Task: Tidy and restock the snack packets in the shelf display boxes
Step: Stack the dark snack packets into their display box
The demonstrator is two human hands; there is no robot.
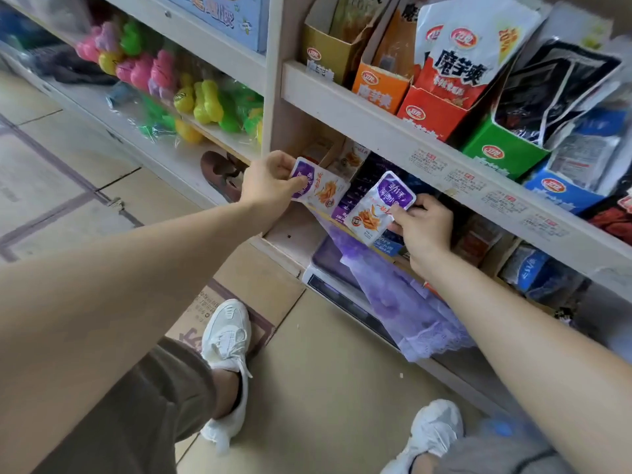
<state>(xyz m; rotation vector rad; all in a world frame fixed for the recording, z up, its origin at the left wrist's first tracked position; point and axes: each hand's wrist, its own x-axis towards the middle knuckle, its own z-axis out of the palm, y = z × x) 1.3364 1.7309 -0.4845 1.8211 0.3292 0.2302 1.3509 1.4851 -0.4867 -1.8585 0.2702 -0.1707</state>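
My left hand [270,181] pinches a purple-and-white snack packet [325,191] in front of the lower shelf, near the white upright. My right hand [422,227] grips a second packet of the same kind [374,208], held upside down just right of the first. Behind both packets stands a purple display box [355,189] with a row of matching packets on edge inside it. Its torn purple flap [386,285] hangs down over the shelf edge below my right hand.
The upper shelf [376,121] carries gold, orange, red, green and blue snack boxes. Bright plastic toys [164,80] fill the left bay. A brown shoe [222,172] lies under it. Flattened cardboard [239,295] and my white sneakers are on the floor. More packets [537,268] sit at the lower right.
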